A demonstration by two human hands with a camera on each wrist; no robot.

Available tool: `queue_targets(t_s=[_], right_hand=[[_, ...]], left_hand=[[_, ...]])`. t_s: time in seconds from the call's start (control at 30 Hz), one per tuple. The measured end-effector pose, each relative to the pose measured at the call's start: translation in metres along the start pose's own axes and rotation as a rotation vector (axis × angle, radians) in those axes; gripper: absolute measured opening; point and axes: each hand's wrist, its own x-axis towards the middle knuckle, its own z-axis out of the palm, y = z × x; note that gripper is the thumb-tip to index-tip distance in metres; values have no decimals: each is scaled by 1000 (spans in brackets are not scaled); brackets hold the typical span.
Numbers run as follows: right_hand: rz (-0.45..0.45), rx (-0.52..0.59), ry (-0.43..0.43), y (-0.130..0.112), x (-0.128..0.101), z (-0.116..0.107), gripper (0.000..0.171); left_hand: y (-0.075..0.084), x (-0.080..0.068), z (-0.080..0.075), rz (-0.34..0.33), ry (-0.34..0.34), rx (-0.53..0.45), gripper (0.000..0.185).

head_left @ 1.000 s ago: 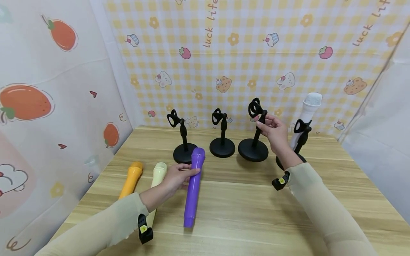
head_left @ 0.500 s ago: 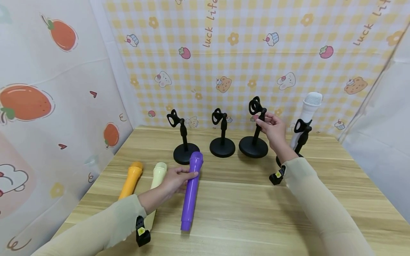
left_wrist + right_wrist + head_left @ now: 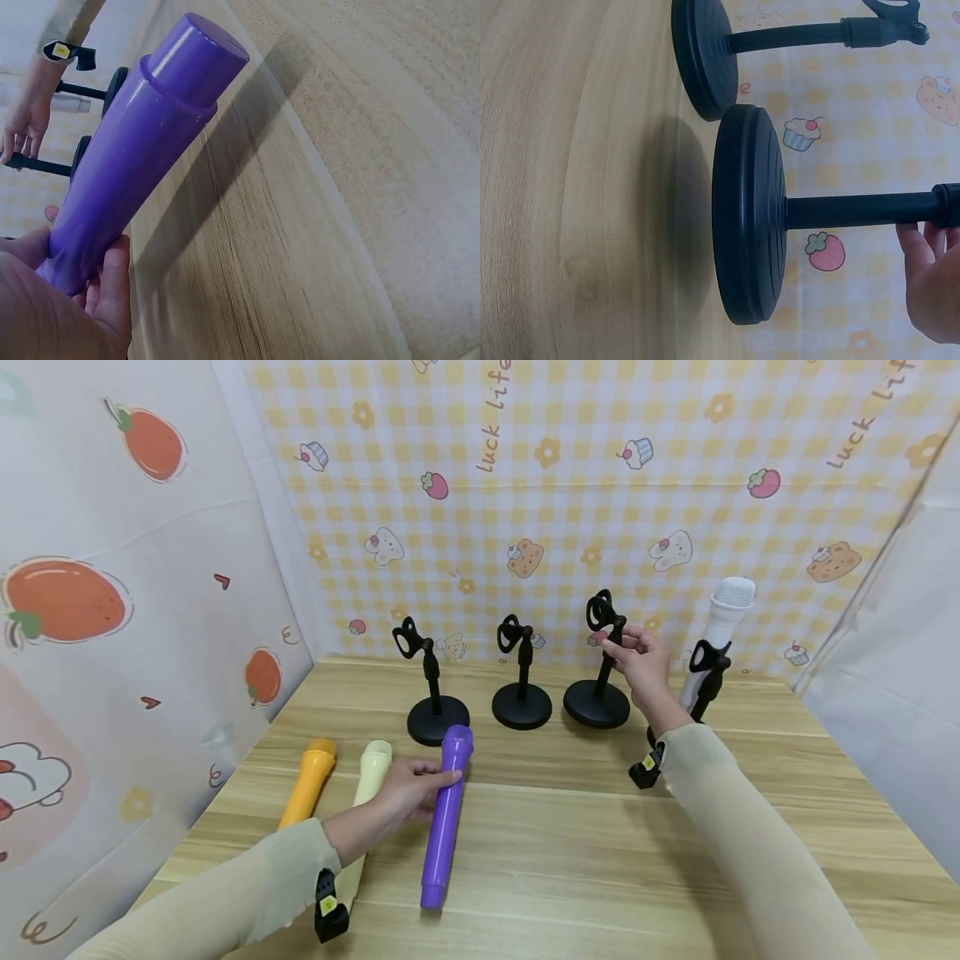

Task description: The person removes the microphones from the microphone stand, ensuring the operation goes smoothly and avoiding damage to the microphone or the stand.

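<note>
In the head view my left hand (image 3: 408,789) grips a purple microphone (image 3: 444,827) near its head, thumb on top. The left wrist view shows the microphone's tail end (image 3: 199,60) raised, with its shadow falling on the wood. My right hand (image 3: 647,670) holds a black desktop microphone stand (image 3: 597,703) by its upright pole, below the clip. In the right wrist view that stand's round base (image 3: 746,217) hangs close over the table, a shadow beside it. Its clip (image 3: 600,610) holds nothing.
Two more black stands (image 3: 437,720) (image 3: 522,706) stand left of the held one. At right, a white microphone (image 3: 726,610) rises beside another stand (image 3: 708,685), partly behind my right arm. An orange microphone (image 3: 309,781) and a cream microphone (image 3: 373,768) lie left on the wooden table (image 3: 570,860).
My left hand has lowered the purple microphone slightly toward me and to the left. The stand in my right hand has shifted a little to the right and back.
</note>
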Motion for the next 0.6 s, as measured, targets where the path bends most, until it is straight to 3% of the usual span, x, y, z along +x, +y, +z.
queue_targets(t_s=[0.6], right_hand=[[32,3,22,8,4,-2,36]], left_hand=[[-6,-1,-3,-25,2,17,48]])
